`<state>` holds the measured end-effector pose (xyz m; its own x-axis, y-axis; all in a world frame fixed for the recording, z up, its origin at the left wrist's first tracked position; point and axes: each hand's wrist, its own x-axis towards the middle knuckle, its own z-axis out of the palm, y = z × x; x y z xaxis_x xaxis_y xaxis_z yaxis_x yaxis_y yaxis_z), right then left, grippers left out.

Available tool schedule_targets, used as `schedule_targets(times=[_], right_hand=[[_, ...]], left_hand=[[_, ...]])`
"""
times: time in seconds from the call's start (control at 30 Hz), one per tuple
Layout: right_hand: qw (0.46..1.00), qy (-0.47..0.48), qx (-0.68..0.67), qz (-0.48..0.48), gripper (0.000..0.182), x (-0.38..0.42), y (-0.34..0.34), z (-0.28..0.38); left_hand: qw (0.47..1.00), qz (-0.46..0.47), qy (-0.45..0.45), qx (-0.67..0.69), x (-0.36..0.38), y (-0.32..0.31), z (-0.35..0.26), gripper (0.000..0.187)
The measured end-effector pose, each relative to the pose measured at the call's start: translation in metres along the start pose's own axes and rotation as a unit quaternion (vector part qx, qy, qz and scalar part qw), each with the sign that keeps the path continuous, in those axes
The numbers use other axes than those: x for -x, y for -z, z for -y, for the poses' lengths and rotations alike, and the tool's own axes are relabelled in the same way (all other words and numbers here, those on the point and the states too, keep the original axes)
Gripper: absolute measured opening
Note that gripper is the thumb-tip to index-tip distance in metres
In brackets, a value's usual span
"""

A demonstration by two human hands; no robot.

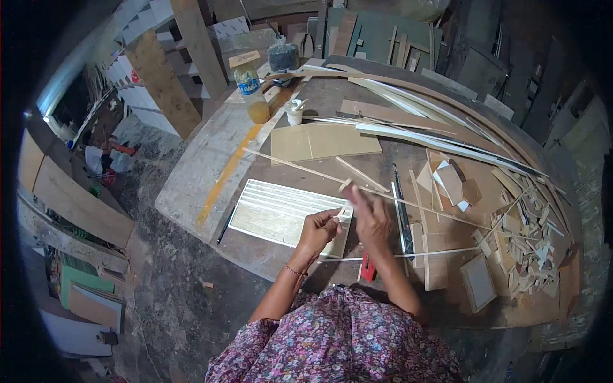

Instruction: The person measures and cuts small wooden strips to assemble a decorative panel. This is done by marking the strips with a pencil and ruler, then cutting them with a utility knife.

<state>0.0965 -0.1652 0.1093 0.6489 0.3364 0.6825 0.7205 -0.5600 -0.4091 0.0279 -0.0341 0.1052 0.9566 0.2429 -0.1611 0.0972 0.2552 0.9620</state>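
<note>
My left hand (322, 231) is closed in a pinch on a small pale wood strip (342, 213), over the right end of a slatted panel (274, 216). The panel lies flat, with light strips running along its length. To the right of it, my right hand (372, 220) is raised close to the left one, its fingers pointing away from me and smeared by motion. A long thin wood strip (421, 207) passes behind the right hand. Partly hidden by my right forearm is a red-handled tool (367, 267) on the table.
A bottle of amber liquid (258, 110) and a white cup (294, 113) stand at the back left. Behind the slatted panel lies a brown board (325, 142). Wood offcuts (533, 255) are heaped at the right, with long curved strips (460, 121) along the back.
</note>
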Motion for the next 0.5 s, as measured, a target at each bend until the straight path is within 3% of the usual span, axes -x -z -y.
schedule_targets(times=[0.13, 0.2, 0.27, 0.47, 0.5], right_hand=[[0.998, -0.002, -0.056, -0.007, 0.046, -0.012, 0.007, -0.001], [0.995, 0.083, -0.046, -0.003, 0.049, 0.004, 0.001, 0.008], [0.996, 0.08, -0.037, 0.014, 0.049, 0.012, 0.002, 0.014], [0.998, -0.049, -0.039, 0.012, 0.05, -0.004, -0.004, -0.005], [0.999, -0.009, -0.051, 0.004, 0.049, 0.001, -0.002, 0.0]], left_hand=[[1.0, 0.01, 0.009, 0.021, 0.001, 0.001, -0.003, 0.025], [0.999, -0.015, 0.005, 0.029, -0.003, 0.001, -0.006, 0.025], [1.0, 0.004, 0.007, 0.027, -0.005, 0.004, -0.007, 0.024], [0.997, 0.003, 0.049, 0.058, 0.003, 0.002, -0.002, 0.025], [0.997, -0.005, 0.051, 0.065, 0.001, 0.003, -0.002, 0.027]])
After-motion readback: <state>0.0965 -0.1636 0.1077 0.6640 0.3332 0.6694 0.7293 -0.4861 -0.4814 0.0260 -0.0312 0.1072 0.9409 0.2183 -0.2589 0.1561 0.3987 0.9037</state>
